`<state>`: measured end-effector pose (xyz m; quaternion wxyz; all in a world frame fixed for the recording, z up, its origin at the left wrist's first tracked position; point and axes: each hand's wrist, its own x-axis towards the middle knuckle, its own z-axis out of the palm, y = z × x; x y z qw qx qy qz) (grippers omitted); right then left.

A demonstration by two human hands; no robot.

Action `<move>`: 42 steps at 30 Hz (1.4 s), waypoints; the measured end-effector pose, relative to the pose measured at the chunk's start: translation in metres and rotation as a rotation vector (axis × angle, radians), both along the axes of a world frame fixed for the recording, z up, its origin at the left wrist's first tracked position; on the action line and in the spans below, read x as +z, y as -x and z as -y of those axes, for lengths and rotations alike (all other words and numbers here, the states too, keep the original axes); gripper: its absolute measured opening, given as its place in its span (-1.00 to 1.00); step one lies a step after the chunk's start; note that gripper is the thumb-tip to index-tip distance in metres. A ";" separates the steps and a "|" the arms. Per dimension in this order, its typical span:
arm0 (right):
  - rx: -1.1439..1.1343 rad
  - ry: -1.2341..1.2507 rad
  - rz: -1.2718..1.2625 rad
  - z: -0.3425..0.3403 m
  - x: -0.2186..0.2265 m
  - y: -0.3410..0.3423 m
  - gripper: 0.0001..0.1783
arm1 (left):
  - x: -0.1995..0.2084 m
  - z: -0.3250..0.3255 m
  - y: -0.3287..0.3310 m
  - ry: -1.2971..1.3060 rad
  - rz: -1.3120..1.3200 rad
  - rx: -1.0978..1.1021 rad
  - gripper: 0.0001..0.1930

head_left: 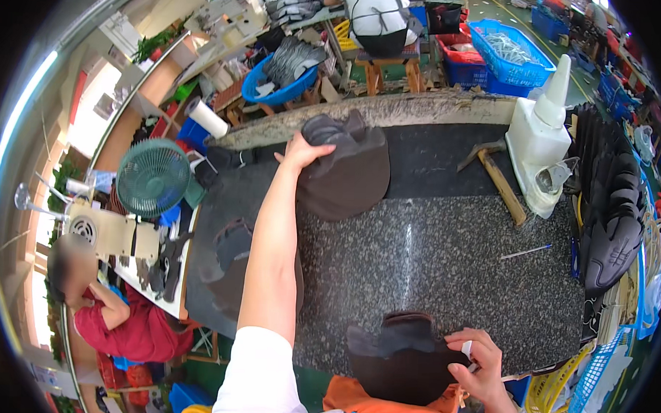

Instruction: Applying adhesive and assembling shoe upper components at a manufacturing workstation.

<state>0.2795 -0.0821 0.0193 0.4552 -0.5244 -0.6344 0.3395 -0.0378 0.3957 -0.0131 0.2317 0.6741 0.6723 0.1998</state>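
Observation:
My left hand (304, 154) reaches far across the table, its thumb and fingers gripping the edge of a stack of dark shoe upper pieces (349, 182). More dark, curved pieces (230, 276) lie beside my left forearm, which partly hides them. Close to my body, another dark shoe upper piece (398, 365) lies at the table's near edge. Beside its right end is my right hand (479, 363), fingers curled, with a small white thing between or around them that I cannot make out.
A hammer (502, 183) and a white glue bottle (538, 144) stand at the far right. A pen (525, 251) lies on the speckled tabletop (430, 275). Several dark shoe parts (612, 216) line the right edge. At left are a green fan (153, 178) and a seated person (126, 323).

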 end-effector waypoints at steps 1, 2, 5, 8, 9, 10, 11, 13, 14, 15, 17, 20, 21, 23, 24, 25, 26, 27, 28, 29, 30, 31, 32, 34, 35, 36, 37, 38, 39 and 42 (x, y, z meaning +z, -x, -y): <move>-0.081 0.070 -0.035 0.005 0.000 -0.008 -0.67 | 0.019 0.017 -0.045 0.118 0.009 -0.048 0.32; -0.076 0.046 -0.049 0.002 0.003 -0.006 -0.67 | 0.014 0.009 -0.031 0.032 0.133 -0.072 0.30; -0.071 0.040 0.031 -0.005 0.007 -0.011 -0.72 | 0.037 0.030 -0.053 0.216 0.143 -0.306 0.22; 0.078 -0.061 -0.011 -0.015 0.006 0.003 -0.78 | 0.056 0.047 -0.023 -0.042 0.028 -0.294 0.13; 0.037 -0.062 0.009 -0.014 0.004 0.004 -0.78 | 0.077 0.063 -0.030 -0.060 0.040 -0.340 0.10; 0.050 -0.054 -0.006 -0.012 0.003 0.006 -0.79 | 0.097 0.080 -0.039 -0.109 -0.048 -0.325 0.08; 0.064 -0.048 -0.018 -0.009 0.004 0.003 -0.80 | 0.114 0.096 -0.050 -0.163 -0.132 -0.305 0.06; 0.032 -0.074 -0.010 -0.001 0.009 -0.002 -0.83 | 0.134 0.128 -0.066 -0.404 -0.269 -0.335 0.02; 0.007 -0.076 0.008 0.004 0.012 -0.004 -0.83 | 0.145 0.144 -0.068 -0.525 -0.280 -0.381 0.00; -0.021 -0.072 0.023 0.009 0.015 -0.003 -0.84 | 0.158 0.159 -0.070 -0.552 -0.234 -0.387 -0.02; -0.067 -0.065 0.048 0.015 0.021 -0.005 -0.86 | 0.184 0.184 -0.064 -0.479 -0.079 -0.444 -0.03; -0.125 -0.010 0.055 0.025 0.026 -0.007 -0.89 | 0.177 0.179 -0.053 -0.419 -0.138 -0.502 0.04; -0.126 -0.015 0.063 0.027 0.026 -0.006 -0.89 | 0.166 0.178 -0.053 -0.381 -0.196 -0.517 0.08; -0.090 -0.039 0.066 0.031 0.025 -0.001 -0.88 | 0.112 0.180 -0.056 -0.393 -0.413 -0.537 0.07; -0.087 -0.009 0.066 0.034 0.030 0.002 -0.88 | 0.076 0.186 -0.053 -0.429 -0.628 -0.581 -0.07; -0.070 -0.028 0.066 0.037 0.035 0.004 -0.88 | 0.026 0.180 -0.030 -0.585 -0.814 -0.620 -0.25; -0.130 0.071 0.036 0.041 0.034 0.001 -0.86 | 0.012 0.184 -0.036 -0.388 -0.499 -0.492 -0.37; -0.189 0.175 -0.003 0.047 0.034 -0.001 -0.84 | 0.012 0.190 -0.037 -0.662 -0.616 -0.520 -0.47; -0.296 0.159 -0.053 0.051 0.031 -0.006 -0.85 | 0.031 0.203 -0.050 -0.575 -0.619 -0.536 -0.52; -0.350 0.295 -0.055 0.055 0.035 -0.013 -0.86 | 0.052 0.217 -0.062 -0.483 -0.619 -0.543 -0.57; -0.392 0.294 -0.056 0.056 0.039 -0.017 -0.85 | 0.061 0.226 -0.066 -0.476 -0.614 -0.536 -0.57; -0.440 0.291 -0.058 0.056 0.042 -0.020 -0.85 | 0.067 0.231 -0.070 -0.512 -0.608 -0.526 -0.62; -0.460 0.189 0.022 0.055 0.042 -0.021 -0.85 | 0.068 0.234 -0.072 -0.546 -0.602 -0.518 -0.66; -0.477 0.165 0.058 0.055 0.043 -0.026 -0.84 | 0.062 0.236 -0.065 -0.545 -0.513 -0.487 -0.65; -0.495 0.136 0.092 0.055 0.043 -0.027 -0.84 | 0.058 0.237 -0.056 -0.546 -0.428 -0.455 -0.64; -0.500 0.109 0.133 0.054 0.044 -0.027 -0.82 | 0.047 0.235 -0.048 -0.575 -0.471 -0.483 -0.62; -0.497 0.109 0.133 0.053 0.051 -0.031 -0.82 | 0.040 0.237 -0.044 -0.573 -0.471 -0.481 -0.62; -0.565 0.132 0.321 0.055 0.060 -0.038 -0.84 | 0.034 0.238 -0.041 -0.677 -0.429 -0.492 -0.60; -0.631 0.154 0.511 0.059 0.071 -0.046 -0.85 | 0.032 0.239 -0.040 -0.782 -0.385 -0.501 -0.57; -1.065 -0.087 0.470 0.092 0.121 -0.056 -0.84 | 0.052 0.255 -0.052 -0.765 -0.349 -0.502 -0.72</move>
